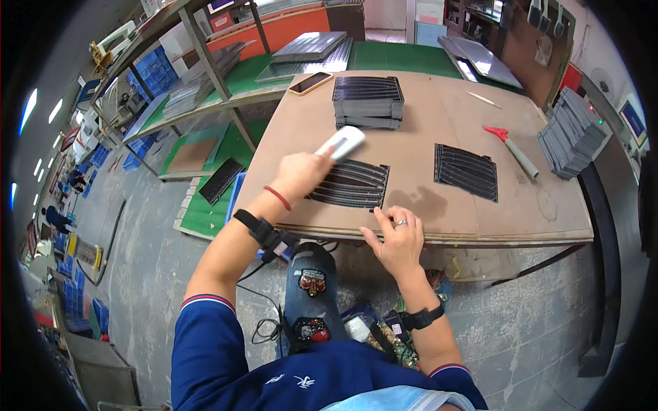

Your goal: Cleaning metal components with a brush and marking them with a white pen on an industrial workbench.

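My left hand [301, 177] is closed around a white, rounded handheld tool [350, 140] with a grey patch; its exact kind does not show. It is held above a flat black panel [360, 183] with curved rows of slots, partly covered by my hand. At the table's front edge, my right hand [399, 240] has its thumb and index finger apart, the fingertips at the panel's near right corner. To the right lies a second black slotted panel [466, 172]. Behind both stands a stack of similar panels [369, 111], black on top with grey edges.
On the brown tabletop [418, 147] lie a phone [310, 83], a red-and-grey tool [513, 152] and a thin pale stick [484, 100]. A stack of grey panels [572, 133] stands at the right edge. Green shelving [401, 58] with metal sheets runs behind and left.
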`<state>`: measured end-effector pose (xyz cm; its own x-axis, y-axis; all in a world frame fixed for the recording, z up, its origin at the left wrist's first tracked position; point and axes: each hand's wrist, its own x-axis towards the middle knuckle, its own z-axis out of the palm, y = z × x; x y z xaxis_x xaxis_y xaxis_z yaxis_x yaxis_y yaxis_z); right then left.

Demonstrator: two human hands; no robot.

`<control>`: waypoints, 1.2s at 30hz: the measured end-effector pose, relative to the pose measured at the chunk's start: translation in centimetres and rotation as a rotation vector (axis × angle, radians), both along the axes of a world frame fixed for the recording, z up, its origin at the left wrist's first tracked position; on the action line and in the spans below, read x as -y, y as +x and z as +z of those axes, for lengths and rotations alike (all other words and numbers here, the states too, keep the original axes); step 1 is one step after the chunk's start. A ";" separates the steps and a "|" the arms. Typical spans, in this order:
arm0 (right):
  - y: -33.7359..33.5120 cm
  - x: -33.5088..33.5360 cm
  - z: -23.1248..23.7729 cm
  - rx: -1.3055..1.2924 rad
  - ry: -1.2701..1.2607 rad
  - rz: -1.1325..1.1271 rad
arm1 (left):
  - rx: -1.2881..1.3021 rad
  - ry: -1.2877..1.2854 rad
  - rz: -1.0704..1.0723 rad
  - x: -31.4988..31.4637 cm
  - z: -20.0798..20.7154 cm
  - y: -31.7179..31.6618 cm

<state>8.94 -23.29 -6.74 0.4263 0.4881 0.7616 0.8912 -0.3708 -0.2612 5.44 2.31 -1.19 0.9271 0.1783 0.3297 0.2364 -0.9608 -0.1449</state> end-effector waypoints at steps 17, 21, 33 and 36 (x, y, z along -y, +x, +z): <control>0.0 -0.5 -0.9 -0.032 0.012 -0.003 | -0.026 -0.222 -0.335 3.5 -1.5 -7.1; -0.1 0.0 -0.1 -0.021 0.019 0.011 | -0.029 -0.103 0.019 0.2 -0.4 -5.5; 0.2 0.1 -0.1 -0.014 0.007 0.018 | -0.034 -0.185 0.117 -0.5 0.1 -4.2; 0.1 -0.3 -0.5 -0.010 0.014 0.027 | -0.056 -0.137 0.148 -3.7 0.5 -4.2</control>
<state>9.02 -23.02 -7.25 0.4213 0.4889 0.7639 0.8979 -0.3434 -0.2754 1.23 5.98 -0.73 0.9036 0.3539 0.2416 0.3720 -0.9277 -0.0324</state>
